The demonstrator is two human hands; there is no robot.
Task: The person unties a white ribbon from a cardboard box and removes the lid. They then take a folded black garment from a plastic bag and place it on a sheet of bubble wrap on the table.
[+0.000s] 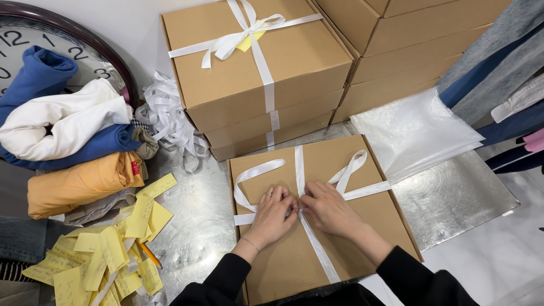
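Left hand (273,212) and right hand (327,208) pinched the white ribbon (299,164) shut at the cardboard box's (283,266) centre, keeping its crossing taut.

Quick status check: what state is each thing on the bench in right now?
Front box: closed, ribbon crossed over the lid.
White ribbon: loose loops, bow not pulled tight.
Left hand: pinching the ribbon at the crossing.
Right hand: pinching the ribbon at the crossing.
Rear box: closed, bow tied.
Spare ribbon: loose, tangled heap.
Clothes: folded, stacked.
Yellow notes: scattered.
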